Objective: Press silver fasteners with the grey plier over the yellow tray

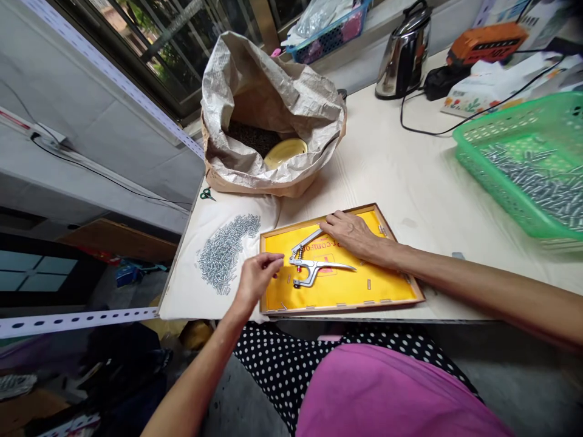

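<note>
Silver hand pliers (314, 266) with a small coil spring lie in a shallow wood-rimmed tray (341, 306) lined in yellow. My right hand (353, 235) is over the end of their upper handle, fingers curled around it. At the jaw end, my left hand (259, 276) is held in a pinch just left of the pliers; anything between its fingertips is too small to make out. A few small silver metal pieces (368, 283) lie on the yellow lining. Left of the tray, a heap of similar small metal pieces (223, 252) rests on white cloth.
Behind the tray stands an open woven sack (273, 176) with dark contents and a yellow dish (286, 153). A green basket (505, 200) of metal pieces is at right. Farther back are a kettle (403, 57) and a black cord (428, 130). Green scissors (207, 194) lie near the sack.
</note>
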Demonstrator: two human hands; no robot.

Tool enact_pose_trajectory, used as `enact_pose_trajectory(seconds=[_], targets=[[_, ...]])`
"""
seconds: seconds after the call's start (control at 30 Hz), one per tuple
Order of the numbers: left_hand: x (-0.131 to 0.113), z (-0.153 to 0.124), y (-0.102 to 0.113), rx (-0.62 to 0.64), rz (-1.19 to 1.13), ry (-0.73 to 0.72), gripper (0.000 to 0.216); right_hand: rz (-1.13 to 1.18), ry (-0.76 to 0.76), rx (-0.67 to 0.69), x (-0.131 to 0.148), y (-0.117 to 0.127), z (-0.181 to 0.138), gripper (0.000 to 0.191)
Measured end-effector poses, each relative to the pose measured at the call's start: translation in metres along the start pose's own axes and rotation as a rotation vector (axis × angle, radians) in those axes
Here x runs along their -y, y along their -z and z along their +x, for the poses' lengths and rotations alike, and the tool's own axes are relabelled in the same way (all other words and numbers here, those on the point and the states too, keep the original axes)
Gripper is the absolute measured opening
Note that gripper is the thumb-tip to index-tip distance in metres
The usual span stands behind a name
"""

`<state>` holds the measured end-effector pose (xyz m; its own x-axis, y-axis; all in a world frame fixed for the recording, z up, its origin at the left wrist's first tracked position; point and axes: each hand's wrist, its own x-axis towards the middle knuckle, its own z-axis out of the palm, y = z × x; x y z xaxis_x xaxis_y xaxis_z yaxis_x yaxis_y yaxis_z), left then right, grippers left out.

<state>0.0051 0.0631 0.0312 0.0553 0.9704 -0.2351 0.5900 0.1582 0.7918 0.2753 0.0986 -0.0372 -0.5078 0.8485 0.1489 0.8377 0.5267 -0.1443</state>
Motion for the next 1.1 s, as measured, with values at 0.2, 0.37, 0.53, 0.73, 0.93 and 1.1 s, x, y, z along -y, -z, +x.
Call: enact_pose_trajectory(seconds=[0.2,0.37,0.53,0.73,0.93,1.1], targets=[[0.016,-0.020,-0.042,0.073,0.019,0.070,0.010,0.027,0.061,-0.007,-0.002,-0.008,0.004,0.025],[0.025,-0.022,-0.031,-0.036,0.216,-0.023,0.006,0.039,0.041,0.003,-0.002,-0.011,0.004,0.026],[0.021,-0.023,-0.030,0.024,0.085,0.086,0.010,0.040,0.042,-0.023,-0.002,-0.015,0.004,0.028],[0.022,-0.022,-0.039,0.009,0.317,-0.049,0.006,0.043,0.031,-0.007,-0.001,-0.015,0.003,0.029],[0.032,-0.031,-0.038,-0.033,0.516,-0.138,0.008,0.039,0.021,-0.028,0.001,-0.018,0.004,0.031],[0.031,-0.031,-0.036,-0.027,0.500,-0.213,0.016,0.024,0.045,-0.071,-0.001,-0.023,0.003,0.030]])
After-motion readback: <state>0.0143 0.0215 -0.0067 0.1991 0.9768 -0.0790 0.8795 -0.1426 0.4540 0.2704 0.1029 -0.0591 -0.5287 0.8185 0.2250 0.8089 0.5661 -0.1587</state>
